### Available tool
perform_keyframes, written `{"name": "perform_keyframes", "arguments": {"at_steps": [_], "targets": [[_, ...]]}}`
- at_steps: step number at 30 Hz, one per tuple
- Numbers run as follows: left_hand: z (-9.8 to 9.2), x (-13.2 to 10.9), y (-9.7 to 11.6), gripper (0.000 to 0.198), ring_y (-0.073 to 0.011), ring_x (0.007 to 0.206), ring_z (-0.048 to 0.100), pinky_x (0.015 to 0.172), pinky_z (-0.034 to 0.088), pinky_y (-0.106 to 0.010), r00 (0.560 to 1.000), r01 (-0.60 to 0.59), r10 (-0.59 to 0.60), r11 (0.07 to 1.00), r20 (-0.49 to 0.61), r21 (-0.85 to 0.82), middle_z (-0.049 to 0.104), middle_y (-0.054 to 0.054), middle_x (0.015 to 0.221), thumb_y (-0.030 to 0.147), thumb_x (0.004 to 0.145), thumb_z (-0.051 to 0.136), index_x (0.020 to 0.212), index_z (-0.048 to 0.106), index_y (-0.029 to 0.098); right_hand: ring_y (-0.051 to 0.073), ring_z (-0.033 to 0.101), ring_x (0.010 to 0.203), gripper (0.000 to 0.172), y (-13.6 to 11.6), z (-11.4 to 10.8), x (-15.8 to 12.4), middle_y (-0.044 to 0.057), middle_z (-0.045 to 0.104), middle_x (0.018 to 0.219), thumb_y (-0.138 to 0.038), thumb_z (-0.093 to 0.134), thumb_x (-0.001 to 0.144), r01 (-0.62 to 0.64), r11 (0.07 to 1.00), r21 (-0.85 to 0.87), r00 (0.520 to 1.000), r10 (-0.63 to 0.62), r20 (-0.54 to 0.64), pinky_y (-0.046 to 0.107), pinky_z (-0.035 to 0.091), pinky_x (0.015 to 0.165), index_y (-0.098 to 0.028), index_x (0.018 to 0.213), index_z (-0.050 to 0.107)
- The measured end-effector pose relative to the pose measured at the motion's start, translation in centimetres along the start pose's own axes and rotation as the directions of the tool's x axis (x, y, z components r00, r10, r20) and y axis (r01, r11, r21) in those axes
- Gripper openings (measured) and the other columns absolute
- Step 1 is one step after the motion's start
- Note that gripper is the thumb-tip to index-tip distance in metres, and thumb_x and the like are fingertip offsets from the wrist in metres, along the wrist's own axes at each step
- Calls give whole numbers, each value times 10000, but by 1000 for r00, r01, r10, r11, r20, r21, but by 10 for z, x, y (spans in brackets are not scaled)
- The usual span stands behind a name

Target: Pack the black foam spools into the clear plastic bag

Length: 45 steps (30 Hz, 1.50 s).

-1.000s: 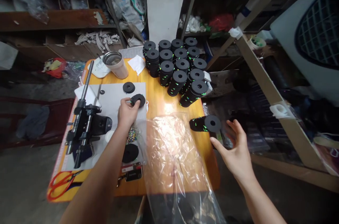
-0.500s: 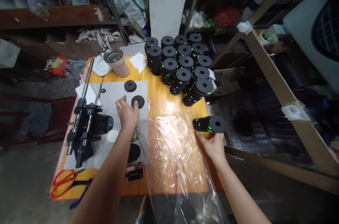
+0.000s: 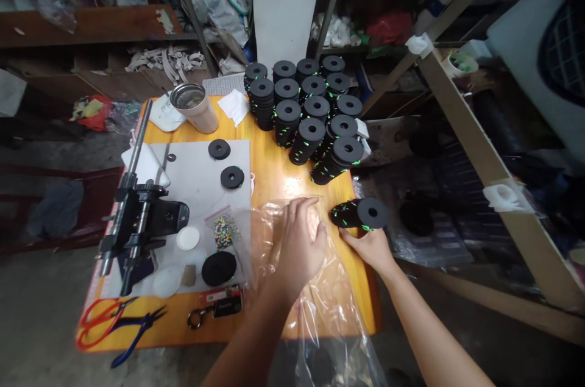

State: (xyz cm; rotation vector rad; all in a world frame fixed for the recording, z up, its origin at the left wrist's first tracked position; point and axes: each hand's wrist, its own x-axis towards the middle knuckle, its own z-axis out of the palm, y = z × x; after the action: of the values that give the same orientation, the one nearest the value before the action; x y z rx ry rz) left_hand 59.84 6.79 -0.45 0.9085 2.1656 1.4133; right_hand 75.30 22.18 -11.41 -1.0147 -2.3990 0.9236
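Observation:
My left hand (image 3: 302,244) lies over a clear plastic bag (image 3: 315,314) with its fingers stretched out and the thumb apart. At the table's right edge, my right hand (image 3: 371,250) holds a leaning stack of black rings (image 3: 350,214) from its near side; some of its fingers are hidden behind the stack. Bits of bright green stick out between these rings. Farther back stand several similar stacks of black rings (image 3: 308,138), close together. To the left, a black ring with green bits (image 3: 232,177) and a plain pair of black rings (image 3: 219,149) rest on a grey mat (image 3: 192,158).
A black clamp-like metal device (image 3: 137,222) stands on the mat's left. A bag of coloured beads (image 3: 223,231), a black disc (image 3: 219,269), red-handled scissors (image 3: 98,320) and blue pliers (image 3: 137,332) lie nearer. A steel cup (image 3: 195,108) stands at the back left.
My left hand has let go of the green-flecked ring on the mat and moved right and nearer onto the plastic bag. My right hand stays at the stack.

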Motion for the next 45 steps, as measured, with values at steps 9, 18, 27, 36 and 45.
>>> {"name": "perform_keyframes", "arguments": {"at_steps": [9, 18, 27, 36, 45], "targets": [[34, 5, 3, 566, -247, 1266, 470, 1066, 417, -477, 985, -22, 58, 975, 162, -219, 517, -88, 1306, 19, 760, 495, 1271, 452, 258, 292, 369, 1392, 579, 14, -6, 21, 116, 507, 1414, -281, 668, 690, 118, 985, 127, 972, -140, 187, 539, 265, 1161, -186, 1248, 546], [45, -11, 18, 535, -274, 1394, 382, 1157, 305, -489, 897, 441, -375, 803, 234, -400, 374, -141, 1521, 415, 937, 486, 1420, 354, 227, 246, 505, 1318, 568, -32, -60, 15, 91, 531, 1420, -573, 228, 961, -311, 720, 620, 949, 201, 243, 512, 392, 1105, -277, 1407, 417], [66, 2, 12, 868, -341, 1451, 254, 1183, 227, -531, 779, 626, -544, 690, 310, -363, 327, -191, 1543, 584, 758, 683, 1449, 352, 177, 285, 494, 1324, 520, -35, -45, 31, 54, 629, 1317, -610, 615, 803, -528, 708, 470, 820, 280, 500, 521, 303, 1161, -291, 1214, 629], [64, -17, -49, 1002, -313, 1421, 320, 1185, 223, -527, 923, 278, -82, 817, 375, -506, 369, -143, 1518, 335, 575, 877, 1432, 369, 235, 303, 244, 1463, 946, -36, -40, -19, 115, 203, 1602, -704, 623, 740, -225, 811, 541, 914, -17, 405, 543, 177, 1193, -271, 1494, 249], [53, -19, -37, 1223, -347, 1408, 323, 1177, 244, -536, 909, 139, 69, 879, 411, -455, 346, -170, 1493, 315, 437, 929, 1473, 284, 248, 343, 247, 1455, 931, -47, -41, -37, 134, 286, 1552, -795, 526, 731, 75, 883, 463, 976, -161, 148, 574, 220, 1182, -246, 1452, 312]]}}
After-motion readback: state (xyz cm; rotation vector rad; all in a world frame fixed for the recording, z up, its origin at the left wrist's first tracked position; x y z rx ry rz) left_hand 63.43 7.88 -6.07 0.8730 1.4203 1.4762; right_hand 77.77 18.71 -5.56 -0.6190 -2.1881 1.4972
